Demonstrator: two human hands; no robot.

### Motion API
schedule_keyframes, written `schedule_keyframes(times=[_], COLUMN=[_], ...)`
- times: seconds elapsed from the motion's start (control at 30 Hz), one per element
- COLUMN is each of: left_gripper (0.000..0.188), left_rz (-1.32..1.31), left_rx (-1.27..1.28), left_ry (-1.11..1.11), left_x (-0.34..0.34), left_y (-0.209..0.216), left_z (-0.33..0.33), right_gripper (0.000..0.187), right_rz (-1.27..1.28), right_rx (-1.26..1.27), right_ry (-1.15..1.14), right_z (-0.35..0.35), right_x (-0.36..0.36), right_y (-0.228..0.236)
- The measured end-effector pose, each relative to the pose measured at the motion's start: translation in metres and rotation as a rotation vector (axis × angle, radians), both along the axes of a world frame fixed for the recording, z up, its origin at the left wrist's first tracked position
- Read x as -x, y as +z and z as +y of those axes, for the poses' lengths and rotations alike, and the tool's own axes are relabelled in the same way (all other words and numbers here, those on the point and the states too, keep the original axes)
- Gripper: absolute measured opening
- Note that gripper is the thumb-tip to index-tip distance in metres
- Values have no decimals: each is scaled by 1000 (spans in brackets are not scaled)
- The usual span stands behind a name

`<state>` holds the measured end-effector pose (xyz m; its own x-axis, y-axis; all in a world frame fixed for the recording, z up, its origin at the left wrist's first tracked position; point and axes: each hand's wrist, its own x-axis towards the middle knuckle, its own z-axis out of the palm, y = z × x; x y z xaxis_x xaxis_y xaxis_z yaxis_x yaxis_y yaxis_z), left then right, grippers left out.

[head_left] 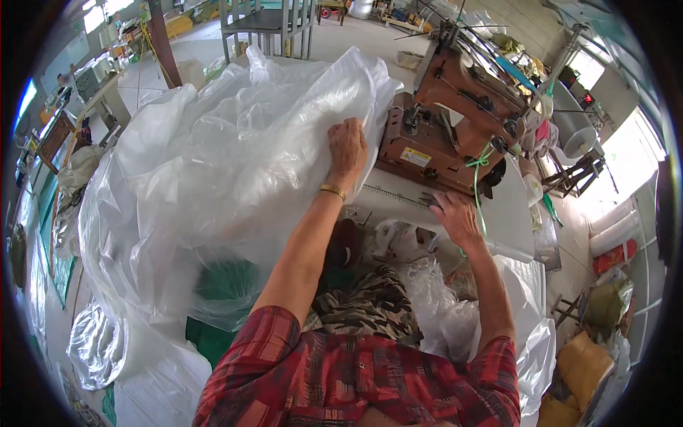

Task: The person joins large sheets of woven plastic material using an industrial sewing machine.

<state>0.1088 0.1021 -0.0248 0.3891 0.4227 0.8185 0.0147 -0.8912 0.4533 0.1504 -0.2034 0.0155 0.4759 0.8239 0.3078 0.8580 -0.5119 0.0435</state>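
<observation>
Left hand (347, 151) curled shut on a mountain of clear film

So my left fingers are folded right in, knuckles up, bunched against the crinkly see-through plastic film (242, 142), close to its right-hand edge. Right hand (455, 219) is looser, half-curled and low over the tabletop, fingertips at a small dark piece (428, 200) that looks like metal. Honestly can't tell if I've actually got hold of it.

Gold-coloured band (333, 191) on the left wrist, smooth and shiny. The film itself is a huge puffy heap in front of me and off to my left, all soft folds and glossy creases, milky where it doubles up. Just right of the left hand sits a chunky brown sewing machine (462, 99), boxy metal with black knobs, and a thin green string (478, 162) is tied round part of it. Ruler strip (395, 194) runs along the smooth pale table (514, 220) between my hands.

Down at my lap: camo trousers (370, 306), more wrinkly clear plastic (441, 302) beside them, plus some dull green sheeting (206, 340) under the film on the left.
</observation>
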Motion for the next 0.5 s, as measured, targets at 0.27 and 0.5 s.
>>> schedule_keyframes(times=[0.27,0.5], left_gripper=[36,44], left_rz=[20,184], left_rx=[45,-8], left_ry=[-132,-205], left_x=[63,280], left_y=[5,-69], left_z=[-34,-80], right_gripper=[37,63], right_rz=[-93,-130], right_rx=[-295,-270], right_ry=[160,431], right_z=[44,154], right_x=[32,40], right_y=[-1,-20])
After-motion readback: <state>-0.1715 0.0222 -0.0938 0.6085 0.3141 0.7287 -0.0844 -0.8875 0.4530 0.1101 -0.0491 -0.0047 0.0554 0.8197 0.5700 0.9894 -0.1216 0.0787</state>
